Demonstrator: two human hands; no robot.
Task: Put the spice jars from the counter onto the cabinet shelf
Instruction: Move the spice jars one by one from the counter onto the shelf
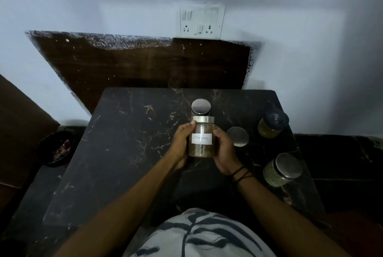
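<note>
I hold a clear glass jar with a silver lid and a white handwritten "Cinnamon" label point(202, 138) above the middle of the dark marble counter point(128, 153). My left hand point(181, 143) grips its left side and my right hand point(224, 152) its right side. Behind it stands a silver-lidded jar point(201, 107). Just right of my right hand is another silver-lidded jar point(238, 136). A dark-lidded jar with yellowish contents point(272, 125) and a silver-lidded jar with greenish contents point(281, 170) stand near the counter's right edge. No cabinet shelf is in view.
A brown wooden board point(145, 65) leans on the wall behind the counter, under a white switch and socket panel point(200, 21). A dark bowl point(55, 148) sits low at the left, beside a brown panel point(18, 132).
</note>
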